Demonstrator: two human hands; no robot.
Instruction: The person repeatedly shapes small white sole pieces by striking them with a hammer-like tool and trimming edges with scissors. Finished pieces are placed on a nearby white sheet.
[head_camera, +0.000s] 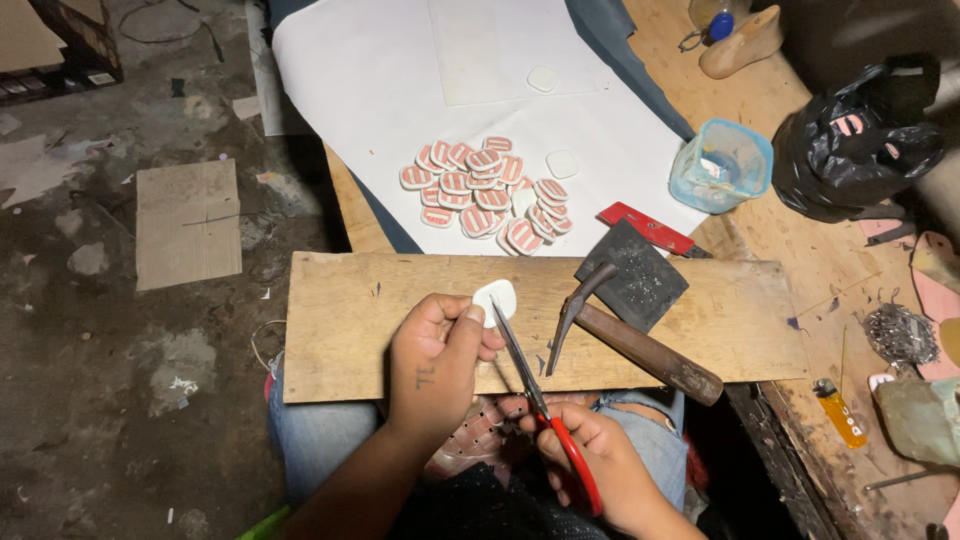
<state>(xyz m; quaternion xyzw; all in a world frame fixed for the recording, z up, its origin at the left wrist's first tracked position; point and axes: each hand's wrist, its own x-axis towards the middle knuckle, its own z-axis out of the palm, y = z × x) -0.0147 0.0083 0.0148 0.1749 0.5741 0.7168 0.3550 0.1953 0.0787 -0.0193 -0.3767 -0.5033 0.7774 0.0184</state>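
Two hands, left hand (432, 352) pinching white patch (496, 297), right hand (590, 460) gripping scissors (540, 400)

wooden board (360, 330) on lap | hammer (625, 335), dark square pad (640, 275) | bench (800, 240): white sheet (360, 70), tub (722, 165)

The small piece (495, 297) pinched in the left hand (435, 358) is plain white. The scissors (545, 408) in the right hand (600, 465) have red handles and grey metal blades. Farther off, a heap of patches (485, 195) is white with salmon-pink stripes, lying on a white sheet (380, 80). The wooden board (350, 320) is pale tan. The hammer (625, 335) has a dark brown handle. On the right stand a translucent blue tub (722, 165), a black bag (860, 140) and a yellow lighter (842, 412).
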